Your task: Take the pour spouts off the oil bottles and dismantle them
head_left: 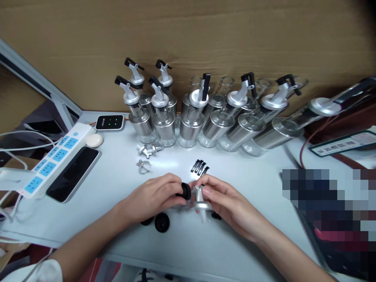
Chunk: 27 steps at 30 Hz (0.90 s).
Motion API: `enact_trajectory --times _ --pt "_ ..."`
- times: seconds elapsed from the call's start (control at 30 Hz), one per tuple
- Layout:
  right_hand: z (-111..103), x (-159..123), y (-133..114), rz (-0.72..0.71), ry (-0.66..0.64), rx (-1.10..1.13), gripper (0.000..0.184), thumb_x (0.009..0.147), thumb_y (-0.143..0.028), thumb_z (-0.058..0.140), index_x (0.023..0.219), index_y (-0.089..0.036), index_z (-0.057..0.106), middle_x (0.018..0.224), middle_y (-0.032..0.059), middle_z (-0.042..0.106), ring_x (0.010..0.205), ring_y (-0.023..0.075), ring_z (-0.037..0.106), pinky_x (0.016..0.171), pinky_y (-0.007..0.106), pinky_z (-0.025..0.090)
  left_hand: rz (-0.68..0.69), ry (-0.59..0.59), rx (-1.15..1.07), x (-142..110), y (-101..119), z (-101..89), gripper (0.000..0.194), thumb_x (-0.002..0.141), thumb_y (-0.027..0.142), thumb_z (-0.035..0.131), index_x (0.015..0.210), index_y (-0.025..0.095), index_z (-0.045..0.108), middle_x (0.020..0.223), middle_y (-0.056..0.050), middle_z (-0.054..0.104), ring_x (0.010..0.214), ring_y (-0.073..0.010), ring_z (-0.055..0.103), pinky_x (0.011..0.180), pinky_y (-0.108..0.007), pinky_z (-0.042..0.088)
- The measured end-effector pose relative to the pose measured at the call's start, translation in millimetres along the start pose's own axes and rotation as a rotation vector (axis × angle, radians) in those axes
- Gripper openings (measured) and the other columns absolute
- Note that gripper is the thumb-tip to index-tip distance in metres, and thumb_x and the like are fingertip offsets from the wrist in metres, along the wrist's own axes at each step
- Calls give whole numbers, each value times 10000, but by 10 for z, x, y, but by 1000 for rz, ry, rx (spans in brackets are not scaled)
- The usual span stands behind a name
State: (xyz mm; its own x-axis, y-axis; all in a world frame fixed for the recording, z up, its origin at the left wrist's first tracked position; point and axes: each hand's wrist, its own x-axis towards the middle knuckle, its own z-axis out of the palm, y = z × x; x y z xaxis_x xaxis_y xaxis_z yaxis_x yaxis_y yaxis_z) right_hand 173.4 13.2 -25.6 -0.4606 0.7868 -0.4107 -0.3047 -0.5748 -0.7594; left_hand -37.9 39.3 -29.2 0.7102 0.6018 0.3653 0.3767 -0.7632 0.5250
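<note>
Near the middle of the table, my left hand (160, 194) grips a round black stopper (185, 191) between thumb and fingers. Close beside it, my right hand (227, 199) pinches a silver pourer spout (201, 203), its stem pointing down. The two parts are held apart by a small gap. Below my left hand lies another black stopper (162, 222), with one more partly hidden beside it. Several small black levers (199, 167) lie in a row beyond my hands. Farther left are loose silver spout pieces (143, 166).
Several glass-and-steel bottles (191, 127), some with pourers fitted, stand along the cardboard wall (188, 35). At left are a power strip (55, 158), a phone (73, 174), a white round object (94, 140) and a small display device (110, 122).
</note>
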Motion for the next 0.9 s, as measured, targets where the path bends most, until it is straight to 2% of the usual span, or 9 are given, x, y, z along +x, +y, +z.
enact_trajectory --times 0.1,0.2,0.33,0.43,0.57,0.9 --pt "-3 -8 -4 -23 -42 -7 220 775 -396 697 848 -201 628 735 -17 606 691 112 597 694 246 481 0 -11 -26 -28 1 39 111 940 271 478 911 179 532 908 -47 608 806 -124 614 687 -213 522" --pt "-15 -12 -10 -40 -54 -39 218 788 -399 680 861 -199 629 781 8 635 742 140 621 723 279 490 17 34 -37 -32 0 58 71 934 250 488 956 187 511 910 -48 599 818 -126 609 699 -220 527" --pt "-28 -26 -14 -110 -30 -99 197 813 -395 654 862 -206 629 768 2 622 690 126 586 683 258 471 44 103 -189 -2 11 20 160 921 247 510 1063 187 464 955 -66 585 898 -142 591 762 -245 522" --pt "-45 -41 -13 -185 -3 -132 182 824 -394 643 864 -217 629 747 -12 585 661 115 546 650 236 446 -39 123 -315 17 22 -17 173 912 185 481 1084 176 468 976 -72 584 940 -153 577 810 -271 504" --pt "-62 -56 -13 -283 12 -239 155 851 -384 612 885 -234 635 840 9 598 766 140 559 694 242 445 -173 88 -378 15 26 -13 124 882 137 528 997 185 525 899 -28 604 837 -116 591 751 -224 487" --pt "-55 -41 -28 -335 -2 -329 167 848 -390 615 889 -232 649 904 32 636 843 165 594 752 269 471 -233 46 -449 1 17 3 90 890 203 568 977 182 573 906 -28 648 838 -123 627 749 -225 498"
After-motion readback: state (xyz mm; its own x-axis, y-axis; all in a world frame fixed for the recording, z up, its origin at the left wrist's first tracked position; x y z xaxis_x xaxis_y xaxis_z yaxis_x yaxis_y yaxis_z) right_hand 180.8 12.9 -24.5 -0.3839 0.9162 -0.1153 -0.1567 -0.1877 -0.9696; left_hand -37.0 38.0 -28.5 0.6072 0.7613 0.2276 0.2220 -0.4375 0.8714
